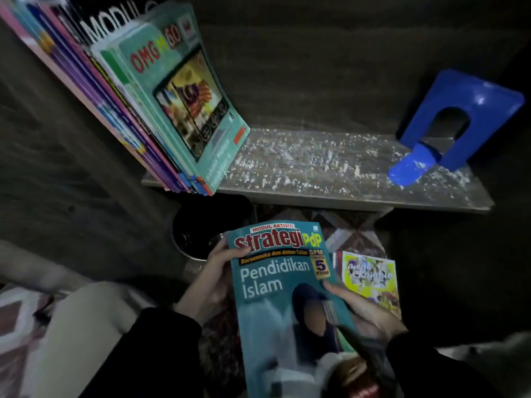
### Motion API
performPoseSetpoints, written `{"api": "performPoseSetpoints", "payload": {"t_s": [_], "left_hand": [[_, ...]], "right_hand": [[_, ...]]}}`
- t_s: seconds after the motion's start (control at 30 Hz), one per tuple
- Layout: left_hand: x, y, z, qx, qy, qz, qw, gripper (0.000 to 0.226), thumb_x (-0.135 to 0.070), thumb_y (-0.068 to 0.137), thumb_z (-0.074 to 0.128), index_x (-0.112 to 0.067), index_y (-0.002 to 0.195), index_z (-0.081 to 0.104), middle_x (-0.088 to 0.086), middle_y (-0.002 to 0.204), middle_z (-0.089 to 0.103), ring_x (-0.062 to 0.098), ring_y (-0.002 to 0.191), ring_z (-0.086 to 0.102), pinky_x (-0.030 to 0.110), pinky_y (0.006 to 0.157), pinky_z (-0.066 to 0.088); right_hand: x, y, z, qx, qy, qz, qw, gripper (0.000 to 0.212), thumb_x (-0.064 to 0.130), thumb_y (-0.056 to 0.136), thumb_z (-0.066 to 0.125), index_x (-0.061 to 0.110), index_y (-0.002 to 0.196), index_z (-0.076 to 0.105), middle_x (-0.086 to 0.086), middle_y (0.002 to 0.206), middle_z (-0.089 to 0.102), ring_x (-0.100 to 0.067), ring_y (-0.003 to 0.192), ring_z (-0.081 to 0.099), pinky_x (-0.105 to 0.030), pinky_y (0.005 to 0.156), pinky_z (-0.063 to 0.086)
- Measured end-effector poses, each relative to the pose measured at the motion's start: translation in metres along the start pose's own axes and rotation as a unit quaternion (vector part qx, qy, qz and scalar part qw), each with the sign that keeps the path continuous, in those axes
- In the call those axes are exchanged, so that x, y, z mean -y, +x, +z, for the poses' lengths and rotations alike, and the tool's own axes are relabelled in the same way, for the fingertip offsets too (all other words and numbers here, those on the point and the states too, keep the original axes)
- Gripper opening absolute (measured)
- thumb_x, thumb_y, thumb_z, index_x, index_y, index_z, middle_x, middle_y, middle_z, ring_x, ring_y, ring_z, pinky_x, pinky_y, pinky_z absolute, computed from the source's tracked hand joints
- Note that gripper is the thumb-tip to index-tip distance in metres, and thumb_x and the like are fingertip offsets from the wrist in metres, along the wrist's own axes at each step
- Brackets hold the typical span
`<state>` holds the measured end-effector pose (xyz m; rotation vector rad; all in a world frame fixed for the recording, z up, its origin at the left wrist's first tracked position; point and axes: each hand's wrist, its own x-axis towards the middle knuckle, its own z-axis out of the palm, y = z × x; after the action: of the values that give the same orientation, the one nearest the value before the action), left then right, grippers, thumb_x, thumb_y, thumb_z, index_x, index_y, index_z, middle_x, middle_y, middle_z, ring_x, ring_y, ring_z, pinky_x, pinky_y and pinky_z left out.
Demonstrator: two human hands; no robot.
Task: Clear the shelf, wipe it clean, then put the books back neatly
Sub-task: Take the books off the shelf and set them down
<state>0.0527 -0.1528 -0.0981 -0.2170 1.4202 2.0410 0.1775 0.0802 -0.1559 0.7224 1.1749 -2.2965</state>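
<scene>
I hold a teal workbook titled "Strategi PdP Pendidikan Islam" (287, 305) below the shelf's front edge. My left hand (214, 275) grips its left edge near the top. My right hand (365, 308) grips its right edge, fingers over the cover. On the worn wooden shelf (316, 168), a row of several books (138, 90) leans against the left wall, a teal "OMG" book (186, 101) facing outward. A blue metal bookend (448, 124) stands at the shelf's right end.
A yellow-green book (370, 277) lies on the patterned floor mat to the right of my hands. A dark round bin (195, 231) sits under the shelf's left part. The shelf's bare middle is flecked with white marks. A beige trouser leg (86, 326) lies at lower left.
</scene>
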Motion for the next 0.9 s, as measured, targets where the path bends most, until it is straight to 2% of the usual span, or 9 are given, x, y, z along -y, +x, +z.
{"api": "performPoseSetpoints", "payload": {"t_s": [0.17, 0.33, 0.47, 0.57, 0.67, 0.73, 0.77, 0.83, 0.9], "left_hand": [[0.014, 0.027, -0.015, -0.015, 0.021, -0.044, 0.999, 0.053, -0.005, 0.063, 0.069, -0.01, 0.114, 0.057, 0.019, 0.101, 0.068, 0.028, 0.076, 0.069, 0.035, 0.063, 0.058], [0.039, 0.052, -0.019, -0.084, 0.118, -0.029, 0.989, 0.069, 0.007, 0.078, 0.064, -0.033, 0.132, 0.049, 0.007, 0.11, 0.068, 0.025, 0.088, 0.067, 0.034, 0.07, 0.057], [0.067, 0.077, -0.013, -0.054, 0.192, 0.028, 0.98, 0.074, 0.009, 0.087, 0.057, -0.034, 0.142, 0.034, -0.001, 0.124, 0.057, 0.017, 0.101, 0.062, 0.023, 0.075, 0.054], [0.087, 0.093, -0.01, -0.023, 0.335, 0.024, 0.942, 0.038, -0.003, 0.098, 0.046, -0.035, 0.116, 0.057, 0.006, 0.116, 0.062, 0.018, 0.091, 0.062, 0.026, 0.074, 0.052], [0.105, 0.109, -0.008, -0.016, 0.364, -0.025, 0.931, 0.042, -0.001, 0.095, 0.05, -0.04, 0.101, 0.063, 0.001, 0.097, 0.064, 0.021, 0.079, 0.056, 0.031, 0.068, 0.046], [0.112, 0.117, -0.01, -0.009, 0.322, -0.066, 0.944, 0.048, 0.011, 0.084, 0.059, -0.03, 0.11, 0.063, 0.002, 0.105, 0.062, 0.017, 0.081, 0.06, 0.023, 0.067, 0.052], [0.114, 0.121, -0.011, -0.002, 0.31, -0.08, 0.947, 0.055, 0.015, 0.08, 0.061, -0.026, 0.116, 0.061, 0.004, 0.112, 0.061, 0.015, 0.085, 0.062, 0.019, 0.066, 0.054], [0.118, 0.131, -0.017, 0.003, 0.314, -0.095, 0.945, 0.065, 0.017, 0.077, 0.063, -0.024, 0.127, 0.057, 0.004, 0.125, 0.055, 0.014, 0.094, 0.062, 0.016, 0.067, 0.054], [0.123, 0.143, -0.024, 0.002, 0.317, -0.097, 0.943, 0.071, 0.018, 0.076, 0.063, -0.022, 0.133, 0.053, 0.005, 0.131, 0.052, 0.009, 0.092, 0.061, 0.013, 0.065, 0.053]], "right_hand": [[-0.016, 0.024, -0.015, -0.069, -0.087, -0.036, 0.993, 0.126, 0.038, 0.049, 0.093, 0.059, 0.141, 0.01, 0.001, 0.141, 0.05, -0.024, 0.13, 0.047, -0.049, 0.109, 0.036], [-0.013, 0.04, -0.028, -0.09, -0.174, -0.12, 0.973, 0.094, -0.001, 0.085, 0.063, 0.054, 0.137, 0.008, 0.027, 0.109, 0.065, -0.005, 0.106, 0.062, -0.037, 0.102, 0.044], [-0.024, 0.043, -0.036, -0.082, -0.218, -0.092, 0.968, 0.067, 0.004, 0.095, 0.053, 0.048, 0.139, 0.028, 0.02, 0.141, 0.04, 0.004, 0.118, 0.05, -0.027, 0.106, 0.041], [-0.035, 0.048, -0.038, -0.115, -0.236, -0.069, 0.962, 0.055, 0.015, 0.098, 0.051, 0.045, 0.141, 0.033, 0.015, 0.152, 0.025, -0.008, 0.139, 0.027, -0.032, 0.115, 0.028], [-0.046, 0.059, -0.036, -0.157, -0.271, -0.087, 0.946, 0.056, 0.021, 0.1, 0.049, 0.062, 0.132, 0.03, 0.015, 0.153, 0.021, -0.009, 0.14, 0.019, -0.038, 0.117, 0.022], [-0.054, 0.068, -0.036, -0.18, -0.28, -0.103, 0.937, 0.058, 0.017, 0.101, 0.047, 0.057, 0.137, 0.027, -0.002, 0.153, 0.026, -0.017, 0.131, 0.04, -0.035, 0.108, 0.037], [-0.058, 0.074, -0.038, -0.189, -0.287, -0.114, 0.932, 0.058, 0.014, 0.1, 0.046, 0.049, 0.142, 0.027, -0.014, 0.148, 0.035, -0.022, 0.107, 0.06, -0.031, 0.089, 0.05], [-0.067, 0.087, -0.043, -0.205, -0.319, -0.124, 0.917, 0.058, 0.013, 0.1, 0.046, 0.04, 0.146, 0.025, -0.017, 0.12, 0.064, -0.013, 0.053, 0.044, -0.021, 0.052, 0.04], [-0.07, 0.099, -0.046, -0.205, -0.335, -0.116, 0.912, 0.065, 0.005, 0.097, 0.048, 0.034, 0.149, 0.023, -0.028, 0.11, 0.064, -0.014, 0.052, 0.045, -0.023, 0.05, 0.04]]}}
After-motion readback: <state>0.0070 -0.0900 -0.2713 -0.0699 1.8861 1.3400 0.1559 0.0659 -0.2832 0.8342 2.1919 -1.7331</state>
